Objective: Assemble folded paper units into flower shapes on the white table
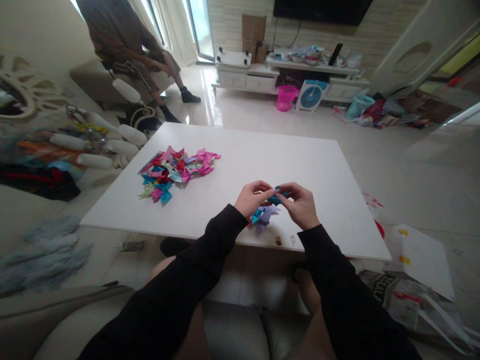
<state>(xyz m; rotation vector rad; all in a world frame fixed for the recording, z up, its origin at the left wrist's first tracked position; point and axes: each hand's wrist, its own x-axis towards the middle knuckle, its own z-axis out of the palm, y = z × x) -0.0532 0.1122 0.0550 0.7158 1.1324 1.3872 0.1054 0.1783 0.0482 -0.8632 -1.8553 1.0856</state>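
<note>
Between my two hands, above the near side of the white table, is a small piece of folded blue paper. My left hand pinches its left side, and my right hand grips its right side; the fingers cover much of its shape. Just below my hands lies a small group of folded papers in purple, blue and pink. A heap of colourful folded papers, in pink, red, blue and pale green, lies on the table's left part.
Near the front edge sit a small dark-and-gold item and a small clear item. Another person sits beyond the table at the left. A pink basket and a blue fan stand by the TV cabinet. A bag lies at right.
</note>
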